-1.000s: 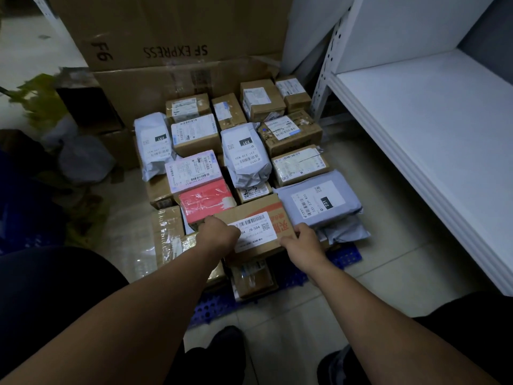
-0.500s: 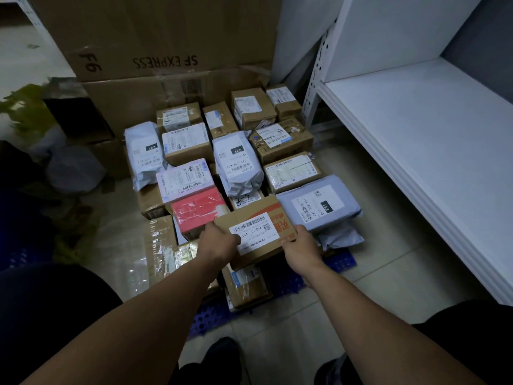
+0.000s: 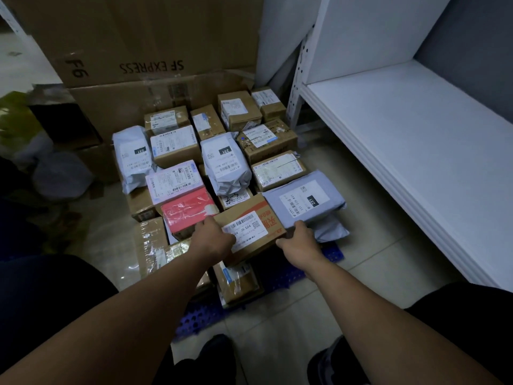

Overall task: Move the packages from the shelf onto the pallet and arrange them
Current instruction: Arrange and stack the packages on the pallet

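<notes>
Gripping the brown cardboard box (image 3: 249,232) with a white barcode label, my left hand (image 3: 213,240) and right hand (image 3: 299,243) clamp its near corners. The blue perforated plastic pallet (image 3: 283,276) shows beneath it, with a red flat parcel (image 3: 186,209) just left and a grey plastic mailer (image 3: 305,198) just right.

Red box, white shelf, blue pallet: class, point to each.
Red box (image 3: 187,209): head view, top face.
White shelf (image 3: 416,151): head view, bare board.
Blue pallet (image 3: 280,277): head view, exposed near edge.
</notes>
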